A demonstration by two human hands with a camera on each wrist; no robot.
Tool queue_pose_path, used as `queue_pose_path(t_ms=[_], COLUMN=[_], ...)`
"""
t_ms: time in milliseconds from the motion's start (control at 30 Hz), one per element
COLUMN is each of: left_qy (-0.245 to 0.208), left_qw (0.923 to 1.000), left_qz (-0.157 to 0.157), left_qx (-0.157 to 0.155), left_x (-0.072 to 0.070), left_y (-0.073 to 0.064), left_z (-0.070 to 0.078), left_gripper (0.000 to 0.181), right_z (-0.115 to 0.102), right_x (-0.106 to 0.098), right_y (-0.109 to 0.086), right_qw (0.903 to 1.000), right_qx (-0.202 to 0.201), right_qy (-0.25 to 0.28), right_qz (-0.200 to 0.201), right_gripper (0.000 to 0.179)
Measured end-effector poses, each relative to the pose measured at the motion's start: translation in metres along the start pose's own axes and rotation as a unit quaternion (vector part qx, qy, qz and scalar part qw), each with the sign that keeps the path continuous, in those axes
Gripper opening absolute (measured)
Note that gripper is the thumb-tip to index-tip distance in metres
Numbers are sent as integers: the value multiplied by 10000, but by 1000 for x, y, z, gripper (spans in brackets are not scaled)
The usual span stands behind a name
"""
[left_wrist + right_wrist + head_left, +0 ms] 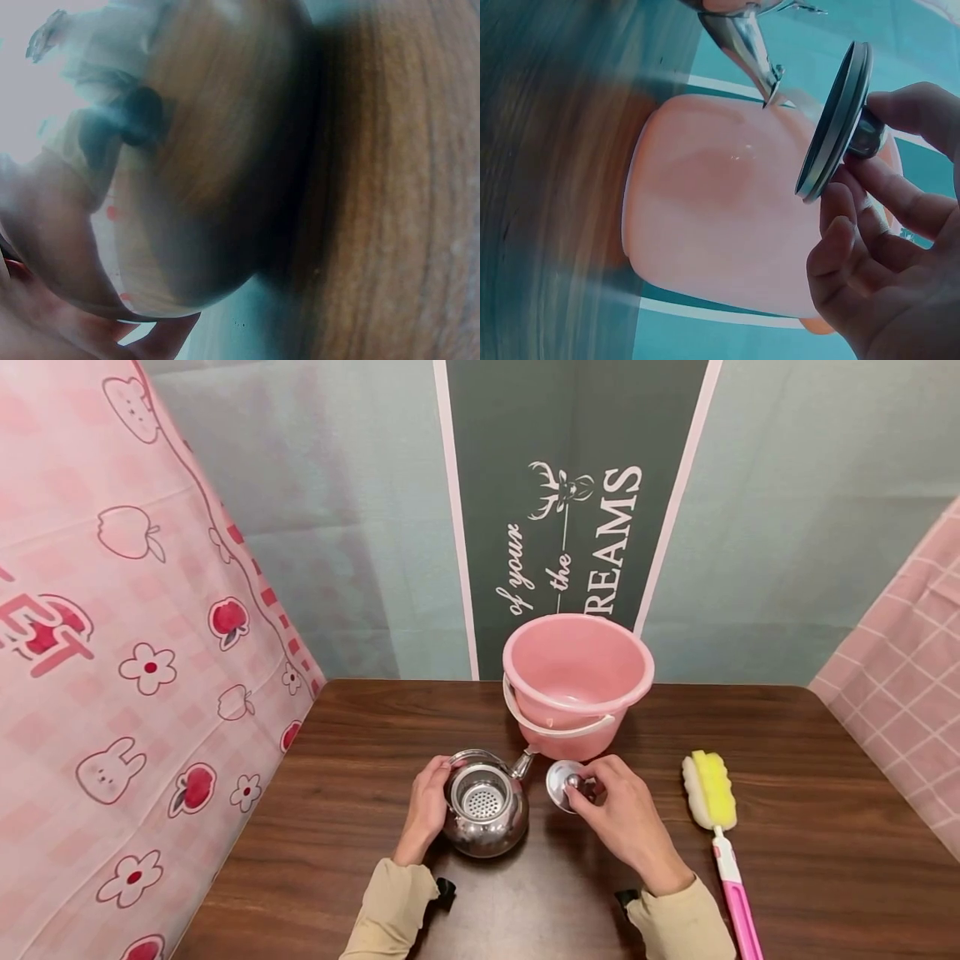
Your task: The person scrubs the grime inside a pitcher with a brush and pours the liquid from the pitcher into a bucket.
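Note:
A shiny steel teapot (pixel 487 827) stands on the table without its lid, its spout pointing toward the bucket. Inside its mouth sits a perforated strainer (pixel 482 800). My left hand (pixel 428 806) holds the teapot's left side, fingers around the body near the folded handle; in the left wrist view the round body (pixel 202 150) fills much of the picture and hides part of that hand. With thumb and fingers, my right hand (pixel 618 806) pinches the knob of the steel lid (pixel 558 785). The right wrist view shows the lid (pixel 836 124) raised and tilted on edge.
Behind the teapot stands a pink bucket (pixel 570 739) with a white handle. A sponge brush (pixel 712 789) with a pink and white handle lies to the right. Pink patterned cloth (pixel 150 735) hangs on the left, and a printed curtain (pixel 360 527) hangs behind the table (pixel 300 868).

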State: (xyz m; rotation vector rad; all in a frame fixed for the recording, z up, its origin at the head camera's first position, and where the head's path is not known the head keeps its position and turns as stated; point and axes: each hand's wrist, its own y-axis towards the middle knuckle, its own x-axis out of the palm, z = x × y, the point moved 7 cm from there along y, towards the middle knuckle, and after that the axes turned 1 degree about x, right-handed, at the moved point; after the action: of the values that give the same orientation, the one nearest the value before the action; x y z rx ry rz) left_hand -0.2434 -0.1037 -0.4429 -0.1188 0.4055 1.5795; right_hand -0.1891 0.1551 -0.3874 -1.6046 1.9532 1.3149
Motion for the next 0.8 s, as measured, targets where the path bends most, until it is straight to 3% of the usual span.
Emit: queue_pose_path(t_ms=[100, 333, 533, 633, 800], left_qy=[-58, -160, -152, -169, -143], left_qw=[10000, 9997, 9998, 9997, 9998], left_qz=[57, -51, -30, -25, 27], left_qx=[3, -186, -152, -172, -118], left_x=[3, -5, -5, -5, -1], left_y=[5, -7, -8, -7, 2], left_z=[-18, 20, 24, 21, -5], left_gripper=[34, 32, 32, 31, 33], right_z=[2, 7, 14, 16, 17], right_x=[0, 5, 13, 17, 23], right_y=[1, 0, -2, -3, -3], right_qw=[9999, 9994, 9976, 9966, 9950], right_qx=[-3, 143, 324, 376, 413], right_qy=[-104, -242, -322, -371, -415], right_qz=[-21, -220, -513, -634, -814], right_gripper=[13, 14, 16, 16, 18])
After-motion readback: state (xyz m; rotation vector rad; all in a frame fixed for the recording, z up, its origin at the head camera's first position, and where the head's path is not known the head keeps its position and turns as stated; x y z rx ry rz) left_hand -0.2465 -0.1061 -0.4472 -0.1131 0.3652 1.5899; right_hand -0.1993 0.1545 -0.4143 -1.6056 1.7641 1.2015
